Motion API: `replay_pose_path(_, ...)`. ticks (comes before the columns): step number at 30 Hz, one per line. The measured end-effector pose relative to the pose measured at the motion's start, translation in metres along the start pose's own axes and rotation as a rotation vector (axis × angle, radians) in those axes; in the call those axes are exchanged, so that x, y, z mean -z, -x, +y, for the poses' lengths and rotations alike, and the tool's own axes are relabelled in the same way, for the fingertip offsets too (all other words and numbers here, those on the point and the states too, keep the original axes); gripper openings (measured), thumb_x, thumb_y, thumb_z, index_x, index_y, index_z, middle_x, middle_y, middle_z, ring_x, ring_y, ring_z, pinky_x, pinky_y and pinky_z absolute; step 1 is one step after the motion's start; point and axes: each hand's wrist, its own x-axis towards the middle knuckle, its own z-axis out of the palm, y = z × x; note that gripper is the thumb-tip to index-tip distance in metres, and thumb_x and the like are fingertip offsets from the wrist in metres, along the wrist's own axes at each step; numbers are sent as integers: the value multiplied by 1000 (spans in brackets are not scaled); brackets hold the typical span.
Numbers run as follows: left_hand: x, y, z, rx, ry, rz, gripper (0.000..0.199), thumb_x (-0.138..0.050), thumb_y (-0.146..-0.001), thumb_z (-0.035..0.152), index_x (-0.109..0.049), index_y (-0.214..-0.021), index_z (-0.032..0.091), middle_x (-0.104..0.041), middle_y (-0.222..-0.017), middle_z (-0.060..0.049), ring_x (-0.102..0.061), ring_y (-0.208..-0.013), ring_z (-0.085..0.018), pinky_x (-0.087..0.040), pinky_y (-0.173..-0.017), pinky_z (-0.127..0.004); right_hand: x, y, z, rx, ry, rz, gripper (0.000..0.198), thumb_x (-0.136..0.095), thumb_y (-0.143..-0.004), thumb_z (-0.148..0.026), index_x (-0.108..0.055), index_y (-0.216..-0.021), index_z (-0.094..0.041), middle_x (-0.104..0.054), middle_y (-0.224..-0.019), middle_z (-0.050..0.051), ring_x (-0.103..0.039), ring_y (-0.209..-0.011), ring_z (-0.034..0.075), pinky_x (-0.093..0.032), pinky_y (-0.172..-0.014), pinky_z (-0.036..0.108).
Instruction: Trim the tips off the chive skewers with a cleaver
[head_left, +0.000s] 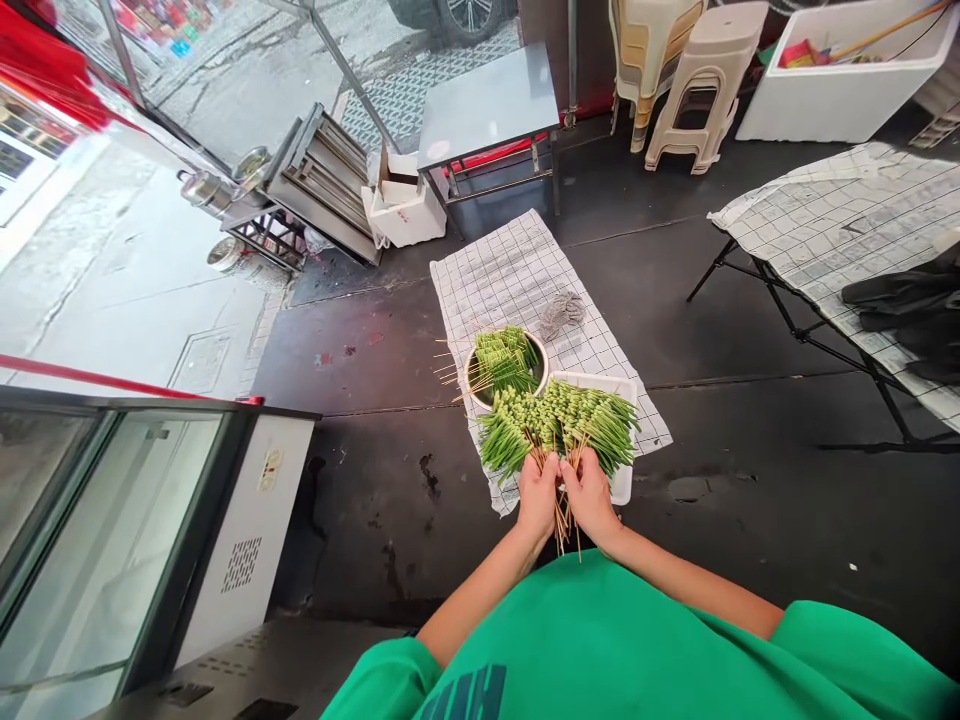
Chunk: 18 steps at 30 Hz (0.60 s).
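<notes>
We see daylight coming from the upper left, where the pavement (135,245) pales almost to white; glare spots the metal table (491,105); shadows look faint and soft on the dark floor (390,455); wide-angle distortion stretches the glass cabinet (150,500) towards the edge; we find the green stems (613,425) slightly soft in detail.

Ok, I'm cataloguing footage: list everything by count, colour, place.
bowl: one, pale, centre
tray: one, white, beside bowl
skewers: many, green, over tray, in bowl
cloth: one, white, under bowl
rag: one, grey, on cloth
metal table: one, silver, top
rack: one, grey, left
pots: several, silver, left
boxes: two, white, top
stools: several, beige, top
covered table: one, white, right
bundle: count unclear, black, right
cabinet: one, white, left
car: one, dark, top
shirt: one, green, bottom
hands: two, bare, on skewers
</notes>
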Motion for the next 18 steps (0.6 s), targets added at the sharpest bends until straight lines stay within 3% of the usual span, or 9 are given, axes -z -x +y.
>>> replay_pose_path(4,-1,0,-9,54,35,-34,39,-74,-75,49,-54,-87,19,-62,-85,0,-59,-83,-13,-47,-83,-28,11,-4,5,100,138,-35,19,-41,-88,-41,-38,-78,-24,-51,-72,0,-50,-69,17,-41,-66,31)
replay_pose_path(10,-4,4,-16,193,105,-72,42,-77,-71,50,-56,-92,20,-64,-96,-2,-61,-96,-17,-44,-95,-32,21,1,9,324,378,-35,23,-31,-97,-36,-45,-84,-22,-55,-83,5,-50,-80,20,-40,-74,33)
replay_pose_path(14,-10,5,-11,148,70,-19,41,-75,-73,50,-56,-93,20,-65,-97,-3,-61,-98,-17,-44,-95,-32,25,-1,2,392,567,-72,27,-28,-99,-33,-48,-85,-21,-57,-85,7,-50,-81,21,-37,-75,33)
replay_pose_path(18,-12,3,2,37,57,55,40,-72,-76,52,-52,-91,20,-63,-93,-2,-61,-89,-15,-48,-84,-27,29,-8,-18,438,685,-214,25,-32,-98,-33,-51,-87,-20,-60,-88,8,-52,-83,22,-36,-78,35)
